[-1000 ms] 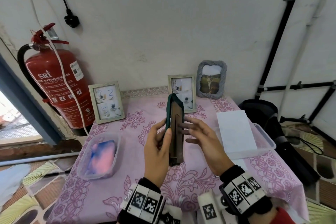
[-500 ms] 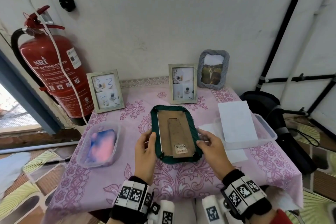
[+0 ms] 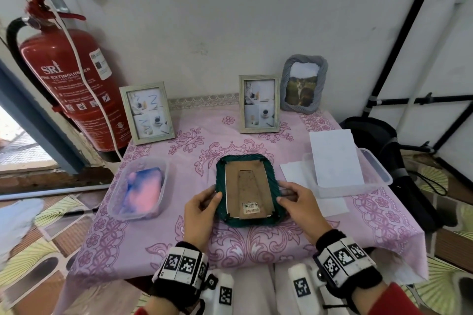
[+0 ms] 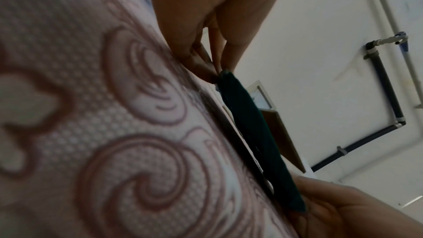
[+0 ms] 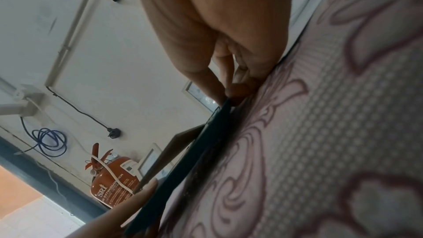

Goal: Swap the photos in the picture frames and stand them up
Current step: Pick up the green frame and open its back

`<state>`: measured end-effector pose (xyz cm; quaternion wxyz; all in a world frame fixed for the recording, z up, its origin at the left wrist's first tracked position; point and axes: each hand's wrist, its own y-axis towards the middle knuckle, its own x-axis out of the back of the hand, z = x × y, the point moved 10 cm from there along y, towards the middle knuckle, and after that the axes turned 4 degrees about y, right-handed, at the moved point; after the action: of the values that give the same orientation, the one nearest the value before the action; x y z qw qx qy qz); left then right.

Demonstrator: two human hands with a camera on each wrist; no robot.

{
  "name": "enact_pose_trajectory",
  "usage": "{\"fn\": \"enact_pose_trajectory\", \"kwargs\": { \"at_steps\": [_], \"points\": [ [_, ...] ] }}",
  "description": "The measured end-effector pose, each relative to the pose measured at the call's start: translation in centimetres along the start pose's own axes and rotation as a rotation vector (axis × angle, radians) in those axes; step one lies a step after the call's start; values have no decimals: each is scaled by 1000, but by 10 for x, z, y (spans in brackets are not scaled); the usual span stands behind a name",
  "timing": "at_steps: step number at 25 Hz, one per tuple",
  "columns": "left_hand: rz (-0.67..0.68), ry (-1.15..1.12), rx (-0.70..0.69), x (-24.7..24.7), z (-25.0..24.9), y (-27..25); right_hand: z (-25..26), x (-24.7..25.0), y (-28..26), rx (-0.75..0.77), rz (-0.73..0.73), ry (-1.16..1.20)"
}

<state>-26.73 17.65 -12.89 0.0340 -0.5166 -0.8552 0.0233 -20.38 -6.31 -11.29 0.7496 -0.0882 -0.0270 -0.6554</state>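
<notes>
A dark green rope-edged picture frame (image 3: 247,190) lies face down on the pink tablecloth (image 3: 230,135), its brown backing board and stand facing up. My left hand (image 3: 216,198) pinches its left edge. My right hand (image 3: 280,193) pinches its right edge. The left wrist view shows the green frame (image 4: 256,133) edge-on just above the cloth, my fingertips (image 4: 206,71) closed on its rim. In the right wrist view the green frame (image 5: 194,153) is pinched the same way. A white sheet (image 3: 335,158) leans in a clear tub at the right.
Three frames stand along the back wall: a pale wooden one (image 3: 147,112) at left, another (image 3: 259,107) at centre, a grey rope one (image 3: 303,83) with an animal photo. A clear tub (image 3: 140,189) holds pink-blue cloth. A red fire extinguisher (image 3: 69,84) stands left of the table.
The green frame was held up on edge a second ago. It has been turned and laid flat, back side up, and both hands now hold its sides.
</notes>
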Motion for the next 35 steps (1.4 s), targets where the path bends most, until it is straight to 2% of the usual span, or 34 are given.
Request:
{"fn": "enact_pose_trajectory", "kwargs": {
  "at_steps": [6,13,19,28,35],
  "points": [
    [106,202,22,-11,8,-3,-5,-1,-1,2,47,-26],
    [256,172,37,-10,10,-8,-8,-5,1,25,209,-91],
    [272,170,3,-9,10,-8,-4,-8,-1,58,201,-119],
    [318,345,-41,-17,5,-10,6,-16,-6,86,253,-106],
    [326,360,-14,-19,1,-10,2,-14,-5,45,262,-87]
  ]
}}
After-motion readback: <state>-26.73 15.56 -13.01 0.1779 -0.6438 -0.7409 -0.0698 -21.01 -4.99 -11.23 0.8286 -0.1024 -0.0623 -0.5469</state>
